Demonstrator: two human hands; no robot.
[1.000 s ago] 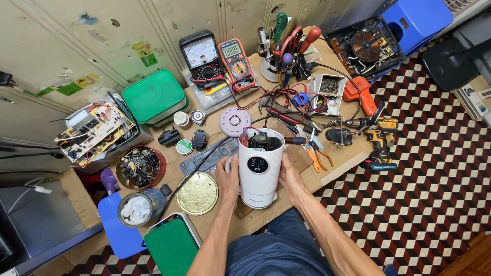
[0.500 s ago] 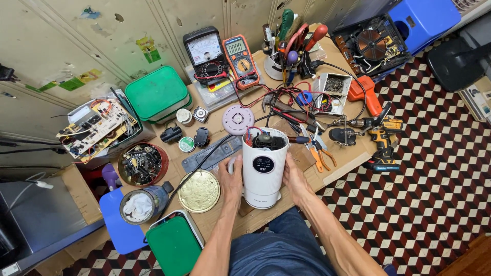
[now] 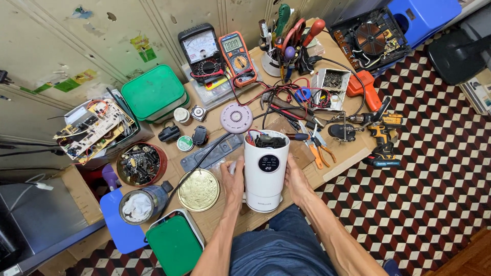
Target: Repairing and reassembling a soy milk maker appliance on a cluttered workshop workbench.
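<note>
Bare forearms, no sleeves; left hand point(image 3: 233, 180), right hand point(image 3: 296, 179) ungloved; blue jeans.

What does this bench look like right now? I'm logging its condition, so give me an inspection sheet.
Surface: wooden workbench, crowded.
Job's things: white cylindrical appliance upright, top open, wiring showing.
Clutter: two multimeters, green lidded boxes, circuit board, pliers, cordless drill, tin of parts, round brass lid.
Grips: left hand and right hand clasp the appliance's sides.
Cables: red and black leads tangled mid-bench.
Surroundings: checkered floor, metal wall.
</note>
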